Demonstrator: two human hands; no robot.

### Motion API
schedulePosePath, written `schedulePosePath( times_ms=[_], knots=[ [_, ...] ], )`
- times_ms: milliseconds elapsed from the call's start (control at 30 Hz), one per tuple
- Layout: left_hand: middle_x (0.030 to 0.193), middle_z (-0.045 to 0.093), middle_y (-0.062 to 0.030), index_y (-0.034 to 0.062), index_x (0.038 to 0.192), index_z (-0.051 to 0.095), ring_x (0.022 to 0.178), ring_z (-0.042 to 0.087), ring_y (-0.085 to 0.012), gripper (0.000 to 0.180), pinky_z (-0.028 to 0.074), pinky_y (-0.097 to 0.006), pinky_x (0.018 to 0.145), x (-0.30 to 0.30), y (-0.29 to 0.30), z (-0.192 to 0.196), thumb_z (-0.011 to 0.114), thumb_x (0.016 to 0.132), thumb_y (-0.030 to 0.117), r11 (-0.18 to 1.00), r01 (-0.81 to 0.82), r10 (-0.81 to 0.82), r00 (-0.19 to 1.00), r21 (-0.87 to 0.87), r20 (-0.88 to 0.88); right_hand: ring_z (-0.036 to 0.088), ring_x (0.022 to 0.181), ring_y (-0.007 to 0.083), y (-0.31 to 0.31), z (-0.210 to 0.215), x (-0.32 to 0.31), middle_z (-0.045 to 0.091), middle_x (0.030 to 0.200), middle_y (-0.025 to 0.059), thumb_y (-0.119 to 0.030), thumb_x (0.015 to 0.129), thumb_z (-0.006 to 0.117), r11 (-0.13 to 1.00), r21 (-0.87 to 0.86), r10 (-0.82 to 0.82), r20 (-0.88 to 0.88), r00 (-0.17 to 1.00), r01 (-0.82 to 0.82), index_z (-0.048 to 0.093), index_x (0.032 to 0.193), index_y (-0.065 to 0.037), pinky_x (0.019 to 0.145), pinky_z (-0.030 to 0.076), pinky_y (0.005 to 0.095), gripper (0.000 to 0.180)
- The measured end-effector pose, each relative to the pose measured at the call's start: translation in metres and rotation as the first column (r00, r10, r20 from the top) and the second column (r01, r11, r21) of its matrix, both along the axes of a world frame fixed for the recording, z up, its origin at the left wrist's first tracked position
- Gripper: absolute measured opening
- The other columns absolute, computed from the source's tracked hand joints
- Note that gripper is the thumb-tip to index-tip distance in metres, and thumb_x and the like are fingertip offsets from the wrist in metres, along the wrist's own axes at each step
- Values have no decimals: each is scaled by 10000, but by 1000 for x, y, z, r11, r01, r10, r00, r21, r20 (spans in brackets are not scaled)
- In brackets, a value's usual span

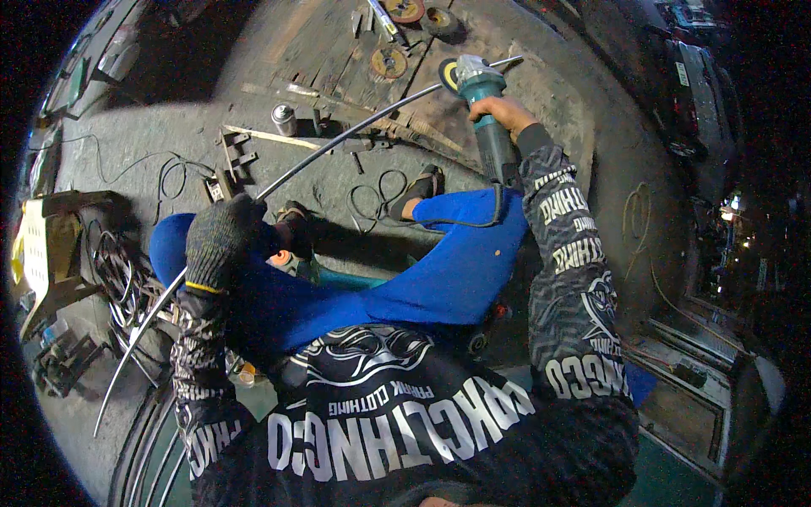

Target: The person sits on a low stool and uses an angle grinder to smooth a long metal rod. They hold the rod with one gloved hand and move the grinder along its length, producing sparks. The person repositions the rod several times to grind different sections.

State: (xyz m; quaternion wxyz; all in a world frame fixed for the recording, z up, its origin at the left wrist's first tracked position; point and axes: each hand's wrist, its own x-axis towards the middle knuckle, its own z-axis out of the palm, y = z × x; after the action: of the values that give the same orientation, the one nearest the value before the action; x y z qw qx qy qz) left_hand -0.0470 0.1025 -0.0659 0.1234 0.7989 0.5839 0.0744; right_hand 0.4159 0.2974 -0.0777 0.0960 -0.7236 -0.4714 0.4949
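My left hand [221, 241], in a dark knitted glove with a yellow cuff edge, is closed around a long thin metal rod [345, 135]. The rod slants from the lower left, past my left knee, to the far right. My bare right hand [505, 115] grips a teal and black angle grinder [497, 150] by its body. The grinder's head and yellow-faced disc [449, 76] are over the rod near its far end. Whether the disc touches the rod, I cannot tell. The grinder's black cord [473, 223] runs back across my blue-clad right leg.
Worn wooden boards [296, 51] at the far side bear a loose disc [389, 62] and other small pieces. A metal can [285, 120] stands near a narrow wooden strip [274, 136]. Cable loops [365, 203] lie between my feet. A yellowish stand [38, 253] is at left.
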Motion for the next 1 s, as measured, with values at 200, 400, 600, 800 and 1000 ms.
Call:
schedulePosePath(
  times_ms=[200,400,600,800,1000],
  knots=[
    [692,654,-176,80,866,672,660,664,-386,223,493,-486,571,-4,13,-22,661,817,298,984,-100,89,993,-148,-80,635,882,185,53,-22,63,712,929,39,-270,672,772,999,34,-38,22,999,38,763,821,-95,806,479,330,230],
    [687,642,-175,81,880,675,646,643,-385,194,477,-481,567,-11,13,-38,652,822,265,977,-123,97,984,-173,-152,629,935,196,101,-39,137,699,960,37,-237,766,686,991,128,45,-42,998,-39,735,866,-110,851,472,317,170],
    [681,623,-175,80,873,676,643,612,-383,158,451,-478,566,-11,23,-39,645,829,229,954,-202,168,972,-220,-166,617,778,170,150,-49,187,661,840,15,-273,715,712,949,300,112,-42,993,-94,702,835,-126,747,485,325,190],
    [675,608,-176,77,864,675,642,589,-383,123,433,-475,566,-9,27,-36,644,828,191,937,-247,209,963,-249,-168,601,904,209,173,-37,197,659,995,50,-180,783,629,988,37,-152,12,988,152,696,932,-115,835,460,324,176],
    [683,619,-182,68,854,668,655,606,-390,108,454,-473,578,5,15,-25,668,790,154,962,-219,210,975,-164,-71,588,745,209,174,-32,210,643,866,53,-235,696,704,976,106,-188,-45,981,192,682,851,-117,707,466,341,196]
  ],
)
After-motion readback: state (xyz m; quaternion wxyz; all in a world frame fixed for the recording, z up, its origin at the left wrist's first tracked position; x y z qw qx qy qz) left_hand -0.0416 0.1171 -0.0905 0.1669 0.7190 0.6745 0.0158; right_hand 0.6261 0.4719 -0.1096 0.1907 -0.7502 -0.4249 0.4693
